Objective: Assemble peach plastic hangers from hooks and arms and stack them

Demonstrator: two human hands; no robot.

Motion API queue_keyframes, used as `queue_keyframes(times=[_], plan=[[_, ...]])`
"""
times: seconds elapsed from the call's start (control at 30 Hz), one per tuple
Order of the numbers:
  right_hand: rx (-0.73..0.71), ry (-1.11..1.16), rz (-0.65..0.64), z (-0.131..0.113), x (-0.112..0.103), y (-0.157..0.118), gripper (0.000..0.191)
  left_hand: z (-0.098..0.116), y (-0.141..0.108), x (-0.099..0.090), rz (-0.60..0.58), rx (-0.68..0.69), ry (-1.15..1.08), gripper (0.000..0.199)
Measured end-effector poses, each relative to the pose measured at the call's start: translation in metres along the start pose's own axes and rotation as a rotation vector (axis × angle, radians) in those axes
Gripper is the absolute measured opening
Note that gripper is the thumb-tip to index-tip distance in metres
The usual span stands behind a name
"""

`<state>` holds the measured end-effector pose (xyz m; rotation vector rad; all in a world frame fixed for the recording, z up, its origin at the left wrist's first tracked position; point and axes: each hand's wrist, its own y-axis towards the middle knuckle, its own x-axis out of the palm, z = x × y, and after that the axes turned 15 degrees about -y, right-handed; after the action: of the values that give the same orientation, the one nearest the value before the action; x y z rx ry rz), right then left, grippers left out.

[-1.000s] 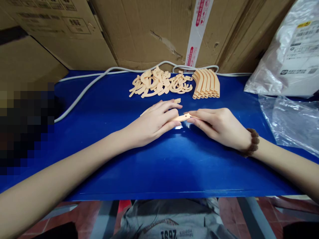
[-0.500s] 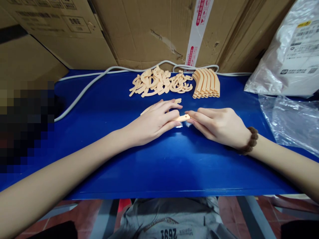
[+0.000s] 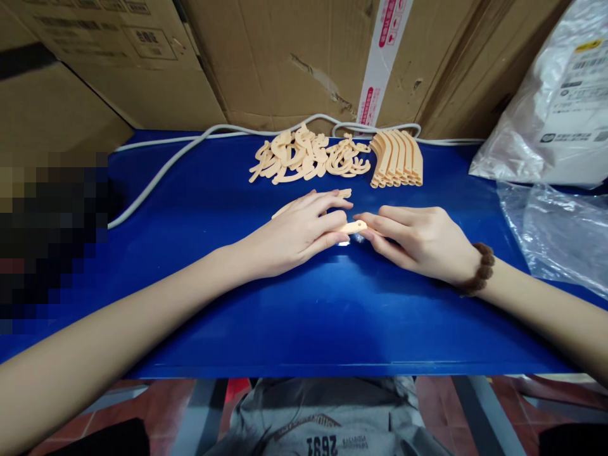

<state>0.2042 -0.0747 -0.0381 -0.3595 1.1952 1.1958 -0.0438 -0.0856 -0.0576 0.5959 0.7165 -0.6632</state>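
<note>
My left hand [image 3: 308,229] lies low over the blue table, its thumb and fingers closed on a beige strip [image 3: 355,227] with a small hole near its right end. At that end, my right hand [image 3: 408,239] pinches with its fingertips; a sliver of beige shows between thumb and finger. Another beige piece [image 3: 345,193] sticks out beyond my left fingers, and most of it is hidden under the hand. Behind the hands are a loose heap of curved beige pieces [image 3: 294,155], a smaller heap of hooked pieces [image 3: 346,157] and a neat row of curved beige pieces [image 3: 398,158].
Cardboard boxes [image 3: 304,63] stand along the back of the blue table [image 3: 304,316]. A white cable [image 3: 166,166] runs in front of them. At the right lie a filled plastic bag [image 3: 546,120] and clear plastic wrap [image 3: 551,221]. The left side is pixelated.
The whole view has shifted slightly, so everything sits a little further right. Both hands keep nearly the same pose around the strip.
</note>
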Motion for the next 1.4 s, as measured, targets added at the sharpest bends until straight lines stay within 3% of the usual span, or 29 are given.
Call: queue_keyframes(times=[0.17, 0.53, 0.77, 1.4], plan=[[-0.036, -0.099, 0.066, -0.0003, -0.0013, 0.0004, 0.033, 0.0013, 0.0000, -0.0006, -0.013, -0.012, -0.002, 0.031], [-0.099, -0.241, 0.040, 0.0003, -0.0037, 0.0018, 0.036, 0.0015, 0.0016, -0.0011, -0.034, -0.003, 0.002, 0.030], [-0.081, -0.227, -0.025, -0.0009, -0.0036, 0.0031, 0.043, 0.0031, 0.0010, -0.0031, -0.068, 0.006, -0.015, 0.029], [-0.089, -0.121, -0.040, -0.0028, -0.0042, 0.0026, 0.043, 0.0001, 0.0005, -0.0030, -0.113, 0.050, 0.012, 0.033]])
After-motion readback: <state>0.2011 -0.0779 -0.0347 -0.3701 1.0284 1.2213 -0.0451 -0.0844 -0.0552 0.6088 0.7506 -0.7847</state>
